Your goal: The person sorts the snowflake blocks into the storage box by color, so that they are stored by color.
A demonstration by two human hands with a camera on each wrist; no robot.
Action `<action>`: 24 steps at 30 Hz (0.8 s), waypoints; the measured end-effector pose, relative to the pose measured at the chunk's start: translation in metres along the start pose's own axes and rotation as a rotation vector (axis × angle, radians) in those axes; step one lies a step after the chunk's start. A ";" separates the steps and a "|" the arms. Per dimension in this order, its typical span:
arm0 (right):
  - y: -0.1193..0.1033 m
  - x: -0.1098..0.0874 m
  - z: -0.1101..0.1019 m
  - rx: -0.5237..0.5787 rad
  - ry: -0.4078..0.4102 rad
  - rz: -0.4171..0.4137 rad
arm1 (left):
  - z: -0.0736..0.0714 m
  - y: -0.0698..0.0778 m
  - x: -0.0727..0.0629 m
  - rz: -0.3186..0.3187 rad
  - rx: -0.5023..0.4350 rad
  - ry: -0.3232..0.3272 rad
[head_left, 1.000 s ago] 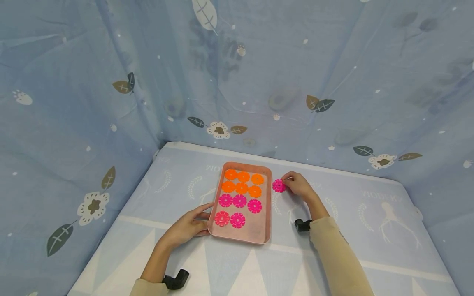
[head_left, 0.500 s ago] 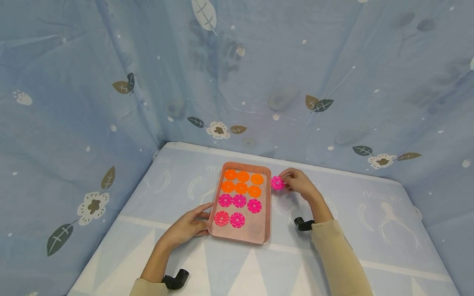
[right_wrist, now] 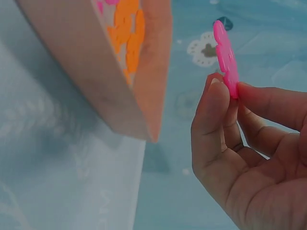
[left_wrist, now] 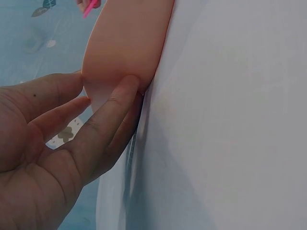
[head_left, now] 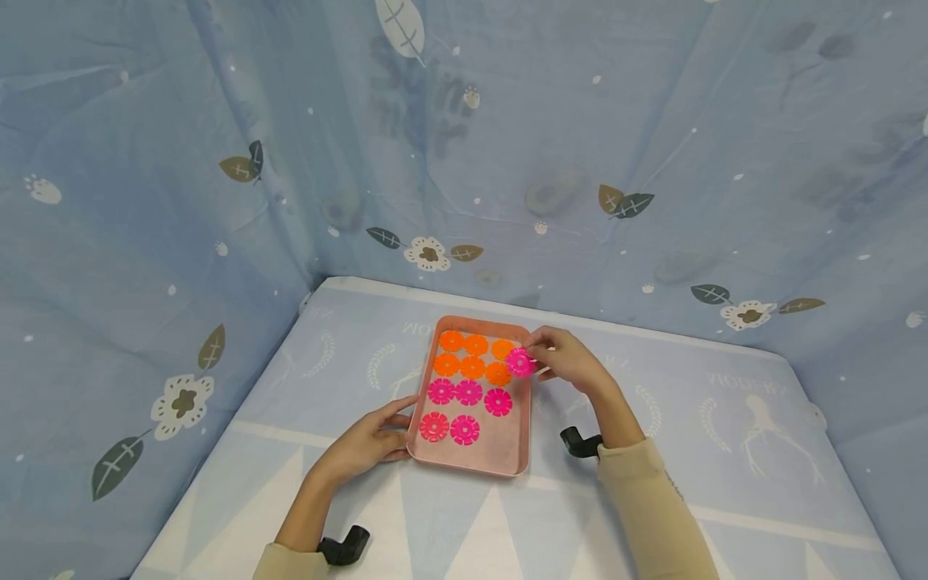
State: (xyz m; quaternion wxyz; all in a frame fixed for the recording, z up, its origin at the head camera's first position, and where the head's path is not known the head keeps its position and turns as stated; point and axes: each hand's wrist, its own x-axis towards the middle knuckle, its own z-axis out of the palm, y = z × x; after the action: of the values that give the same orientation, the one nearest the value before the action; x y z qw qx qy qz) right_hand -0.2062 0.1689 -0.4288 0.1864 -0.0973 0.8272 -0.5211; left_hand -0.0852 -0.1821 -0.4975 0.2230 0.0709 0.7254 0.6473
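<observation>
In the head view my right hand [head_left: 569, 358] pinches a pink interlocking disc [head_left: 519, 362], a notched plastic flower shape, over the right rim of the pink tray [head_left: 500, 459]. The right wrist view shows this disc [right_wrist: 225, 57] edge-on between fingertips and thumb, raised beside the tray wall [right_wrist: 91, 62]. My left hand [head_left: 370, 443] rests its fairly straight fingers against the tray's left side near the front corner. Close up in the left wrist view, fingertips of my left hand [left_wrist: 72, 129] touch the outer wall [left_wrist: 127, 43]. Orange discs [head_left: 473, 368] and pink discs [head_left: 469, 392] lie in rows in the tray.
The tray stands on a pale blue patterned cloth [head_left: 652, 483] over the table. Blue printed curtains [head_left: 507, 161] rise behind and at the sides. A black curved piece sits by each wrist, the left one [head_left: 346, 546] and the right one [head_left: 580, 443].
My right hand has lifted the pink disc and carried it left, from beside the tray to over its right rim. The left hand has stayed at the tray's side.
</observation>
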 end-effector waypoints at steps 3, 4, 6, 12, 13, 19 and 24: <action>-0.007 -0.001 0.008 -0.002 -0.025 -0.013 | 0.000 0.000 0.000 0.002 0.006 0.003; -0.009 -0.001 0.011 -0.006 -0.035 -0.019 | 0.000 0.000 0.000 0.003 0.007 0.004; -0.011 -0.001 0.017 -0.010 -0.063 -0.034 | 0.000 0.000 0.000 0.003 0.009 0.005; -0.016 0.004 0.033 -0.031 -0.203 -0.081 | -0.001 0.000 0.000 0.004 -0.005 -0.004; -0.016 0.005 0.036 -0.039 -0.228 -0.085 | -0.001 0.000 0.000 0.006 -0.006 -0.007; -0.020 0.010 0.047 -0.076 -0.368 -0.077 | -0.001 -0.001 -0.001 0.012 -0.014 -0.018; -0.016 0.019 0.053 -0.157 -0.468 -0.073 | -0.001 0.000 -0.001 0.007 -0.019 -0.013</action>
State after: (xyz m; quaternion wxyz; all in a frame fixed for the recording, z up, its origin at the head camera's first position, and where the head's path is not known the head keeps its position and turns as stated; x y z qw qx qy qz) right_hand -0.2021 0.1111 -0.4388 0.3457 -0.2592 0.7953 -0.4251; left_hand -0.0848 -0.1829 -0.4978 0.2262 0.0754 0.7174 0.6546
